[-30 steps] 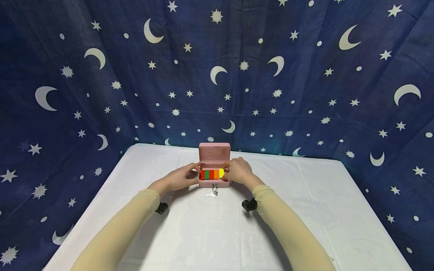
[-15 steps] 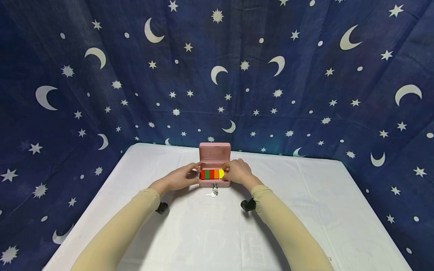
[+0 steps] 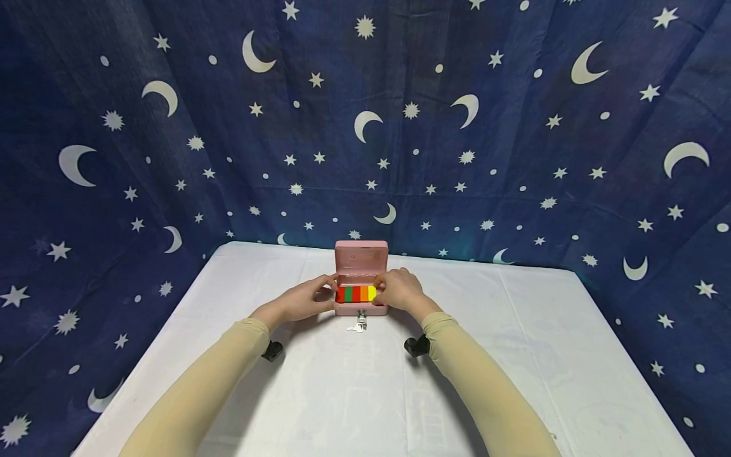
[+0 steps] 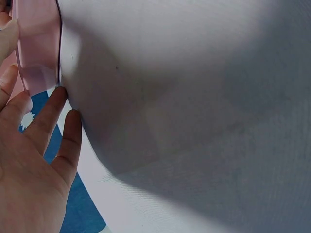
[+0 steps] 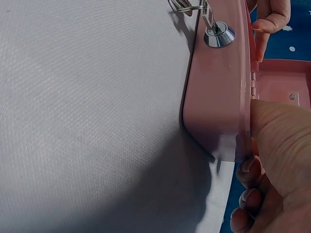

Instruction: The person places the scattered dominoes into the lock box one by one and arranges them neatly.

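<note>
A pink metal cash box (image 3: 361,311) stands with its lid (image 3: 362,258) raised. Inside lies a row of coloured blocks: red (image 3: 340,294), green (image 3: 348,294), another red (image 3: 356,294), orange (image 3: 364,294) and yellow (image 3: 372,293). My right hand (image 3: 401,289) reaches over the box's right end, thumb and forefinger pinching the yellow block; its other fingers (image 5: 250,171) curl outside the wall. At the left end, my left hand (image 3: 304,299) rests against the box, fingers spread. Its thumb and forefinger reach the rim beside the first red block.
A lock with keys (image 3: 358,327) hangs at the box's front; the lock barrel (image 5: 219,35) shows in the right wrist view. White cloth covers the table (image 3: 365,387). Behind it hangs a dark blue curtain (image 3: 320,209) with moons and stars.
The yellow block has shifted slightly left and now sits flush with the orange one. My right hand has moved a little left with it; the left hand stays in place.
</note>
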### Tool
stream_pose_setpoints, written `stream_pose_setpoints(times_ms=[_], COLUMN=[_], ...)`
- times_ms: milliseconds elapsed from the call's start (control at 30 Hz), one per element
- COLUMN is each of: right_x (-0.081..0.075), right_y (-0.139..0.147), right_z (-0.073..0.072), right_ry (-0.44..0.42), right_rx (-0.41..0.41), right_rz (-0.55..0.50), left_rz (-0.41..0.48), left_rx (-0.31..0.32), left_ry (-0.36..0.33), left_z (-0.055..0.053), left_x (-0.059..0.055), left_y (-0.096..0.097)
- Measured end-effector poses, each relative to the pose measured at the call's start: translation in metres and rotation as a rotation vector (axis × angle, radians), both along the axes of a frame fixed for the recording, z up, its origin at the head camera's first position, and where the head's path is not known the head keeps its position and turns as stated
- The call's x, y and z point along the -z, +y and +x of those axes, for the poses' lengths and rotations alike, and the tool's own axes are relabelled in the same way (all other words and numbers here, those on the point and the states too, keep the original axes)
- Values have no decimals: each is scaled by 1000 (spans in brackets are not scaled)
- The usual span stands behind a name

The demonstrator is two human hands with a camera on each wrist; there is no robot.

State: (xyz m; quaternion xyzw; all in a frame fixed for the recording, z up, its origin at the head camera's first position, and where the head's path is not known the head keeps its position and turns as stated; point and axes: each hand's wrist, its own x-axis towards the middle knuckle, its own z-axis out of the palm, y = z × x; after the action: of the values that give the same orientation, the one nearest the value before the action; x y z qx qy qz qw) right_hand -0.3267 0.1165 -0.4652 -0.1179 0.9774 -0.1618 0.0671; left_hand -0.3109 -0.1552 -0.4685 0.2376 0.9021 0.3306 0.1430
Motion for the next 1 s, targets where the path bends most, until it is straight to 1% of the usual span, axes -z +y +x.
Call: stream_pose_setpoints(times_ms=[233,367,467,600,700,1000], right_x=[1,-1,-7,-17,-23,-30], right_y=[3,7,12,20,28,58], right_z=[1,3,7,13,17,32], right_ry=[28,34,57,111,136,185], right_rx=[-21,-23,-39,-79,-88,-81], right_rz=[11,-4,-23,-49,-72,-106], left_rz=[9,8,3,-1,-7,10], left_rx=[6,7,7,12,13,3], left_ry=[0,-1,-1,6,11,7], left_z=[-1,-2,-3,-3,-3,-3], left_x=[2,2,1,1,1,3], left_y=[0,1,1,1,-1,-4])
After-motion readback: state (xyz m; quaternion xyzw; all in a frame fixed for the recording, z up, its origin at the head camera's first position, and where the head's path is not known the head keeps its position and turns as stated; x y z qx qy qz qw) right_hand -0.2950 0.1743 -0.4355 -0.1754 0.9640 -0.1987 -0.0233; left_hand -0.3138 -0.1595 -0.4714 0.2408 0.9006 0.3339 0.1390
